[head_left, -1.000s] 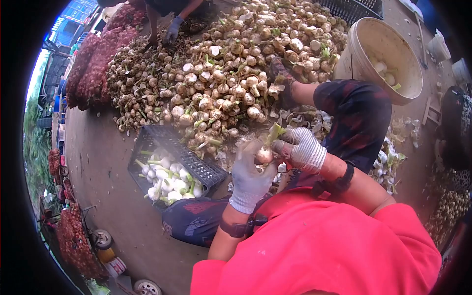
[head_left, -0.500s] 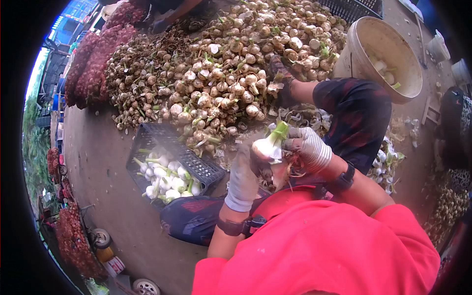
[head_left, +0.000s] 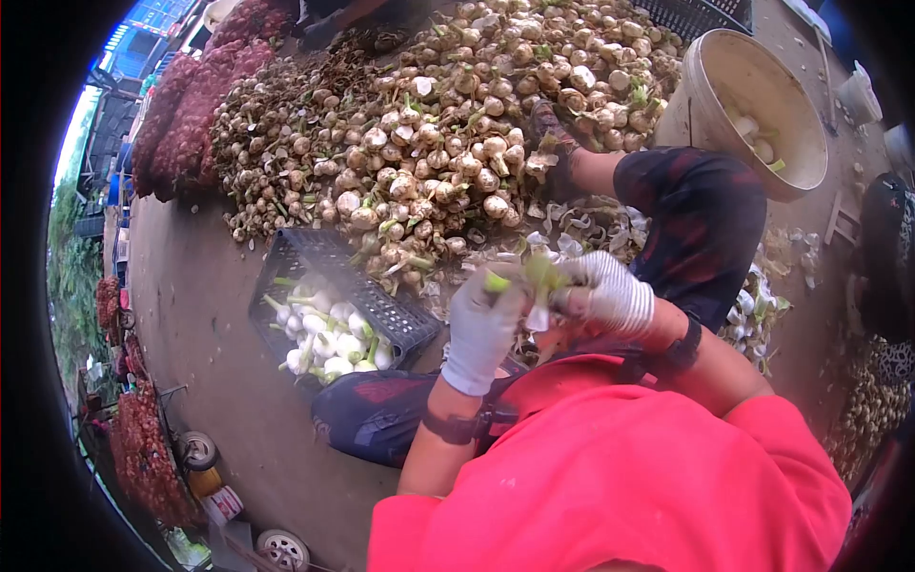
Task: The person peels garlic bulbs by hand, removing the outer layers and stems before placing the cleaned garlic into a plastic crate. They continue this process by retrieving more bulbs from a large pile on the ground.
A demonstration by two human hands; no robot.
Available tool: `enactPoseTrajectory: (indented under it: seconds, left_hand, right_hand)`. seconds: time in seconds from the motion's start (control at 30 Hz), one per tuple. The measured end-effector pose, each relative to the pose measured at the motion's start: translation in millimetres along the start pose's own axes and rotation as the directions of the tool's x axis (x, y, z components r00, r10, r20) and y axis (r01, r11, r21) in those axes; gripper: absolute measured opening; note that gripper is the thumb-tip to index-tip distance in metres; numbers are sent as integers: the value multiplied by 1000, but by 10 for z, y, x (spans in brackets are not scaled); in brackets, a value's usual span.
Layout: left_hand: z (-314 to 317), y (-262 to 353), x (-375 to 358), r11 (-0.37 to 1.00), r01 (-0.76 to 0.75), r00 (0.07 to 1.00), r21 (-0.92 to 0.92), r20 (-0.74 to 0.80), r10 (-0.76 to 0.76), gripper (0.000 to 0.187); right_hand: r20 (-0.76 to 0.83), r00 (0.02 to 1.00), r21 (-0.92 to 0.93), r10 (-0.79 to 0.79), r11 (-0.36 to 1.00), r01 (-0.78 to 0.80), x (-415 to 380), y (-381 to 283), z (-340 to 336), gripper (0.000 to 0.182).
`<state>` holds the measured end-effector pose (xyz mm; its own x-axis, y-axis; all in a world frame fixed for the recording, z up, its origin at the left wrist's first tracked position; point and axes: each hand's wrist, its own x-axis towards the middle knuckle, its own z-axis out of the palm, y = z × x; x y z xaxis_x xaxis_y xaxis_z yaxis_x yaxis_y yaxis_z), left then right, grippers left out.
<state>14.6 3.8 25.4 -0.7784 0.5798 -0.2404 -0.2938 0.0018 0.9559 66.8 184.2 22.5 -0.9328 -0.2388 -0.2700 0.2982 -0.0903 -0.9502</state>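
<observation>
My gloved left hand is closed around a garlic bulb; only its cut green stem end shows, and the rest is hidden by the fingers. Close beside it, my gloved right hand pinches a blurred green-and-white strip of garlic peel. Both hands are above my lap. To the left, a black plastic crate lies tilted, with clean white garlic bulbs at its near side. A large heap of unpeeled garlic spreads out in front of me.
A cream bucket with a few bulbs stands at upper right. Red mesh sacks are piled at upper left. Peelings lie right of my leg. A dark crate and another person's arm are at the back.
The bulb between my hands has turned into my left hand, mostly hidden now. My right hand has drawn a strip of peel and green leaf away from it.
</observation>
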Motion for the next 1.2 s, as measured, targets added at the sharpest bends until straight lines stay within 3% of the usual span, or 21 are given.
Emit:
enactPoseTrajectory:
  seconds: [0.1,0.13,0.2,0.23,0.27,0.3,0.33,0.37,0.4,0.47,0.5,0.53,0.6,0.77,0.87,0.93,0.97,1.0,1.07,1.13,1.2]
  left_hand:
    - [-35,-175,18,964,102,977,-246,-155,-143,16]
    - [-30,-144,-12,963,104,977,-248,-154,-146,16]
    - [-39,23,-86,947,41,979,-319,-177,-102,15]
    - [-42,99,-119,917,56,966,-394,-209,-149,14]
    - [-87,86,-112,919,51,965,-391,-218,-146,14]
    - [-139,46,-107,940,6,971,-341,-224,-87,14]
    - [-168,22,-113,956,-33,974,-290,-223,-34,14]
    - [-155,22,-108,976,-44,962,-212,-272,-16,13]
    - [-150,-7,-90,976,-42,962,-213,-272,-18,13]
    - [-141,-80,-66,950,-143,939,276,-265,218,14]
    - [-105,-90,-28,846,-271,906,459,-176,385,19]
    - [-92,-73,1,846,-276,907,457,-166,386,19]
    - [-58,-47,27,457,-461,788,760,114,605,24]
    - [-125,-84,-10,447,-417,831,792,132,541,19]
    - [-226,-61,-122,690,-409,882,597,64,468,23]
    - [-344,-103,-201,982,-178,978,57,-98,183,23]
    - [-374,-113,-238,978,-89,991,-187,-117,68,23]
    - [-403,-165,-252,978,-89,991,-187,-118,68,23]
    - [-444,-299,-162,864,-51,998,-502,-51,29,19]
    - [-304,-361,-37,927,0,998,-375,-65,-26,24]
    - [-178,-379,81,880,263,965,-396,130,-230,34]
  right_hand:
    - [-1,994,537,113,838,-94,36,162,-168,21]
    - [-3,993,537,116,838,-97,69,410,-300,21]
    - [-44,999,922,-16,383,47,152,785,-515,33]
    - [-289,921,320,262,933,-165,174,418,-487,35]
    - [-250,922,-519,297,763,-386,248,466,-551,38]
    - [-212,962,-849,171,455,-268,193,402,-467,38]
    - [-121,990,-991,75,41,-125,88,300,-352,37]
    - [-77,991,-997,-109,11,-76,38,222,-299,40]
    - [-76,991,-997,-106,12,-76,30,110,-258,40]
    - [-177,978,-736,-106,674,-61,50,-153,-120,39]
    - [-104,992,-583,77,803,-124,91,-301,-56,35]
    - [-89,994,-614,61,783,-103,122,-376,27,27]
    - [-105,982,-850,-154,526,-8,229,-103,103,20]
    - [-52,998,-918,-24,395,-38,340,-54,116,18]
    - [-278,960,-793,36,556,-250,451,246,-172,20]
    - [-282,919,-884,274,298,-360,473,206,-299,26]
    - [-193,904,-928,382,227,-294,421,165,-326,32]
    - [-115,866,-963,487,161,-218,351,114,-365,39]
    - [-87,996,-949,37,301,-94,126,196,-359,66]
    - [-3,998,-776,-56,630,33,108,-36,-264,68]
    - [205,977,-651,-67,736,187,118,-254,-145,66]
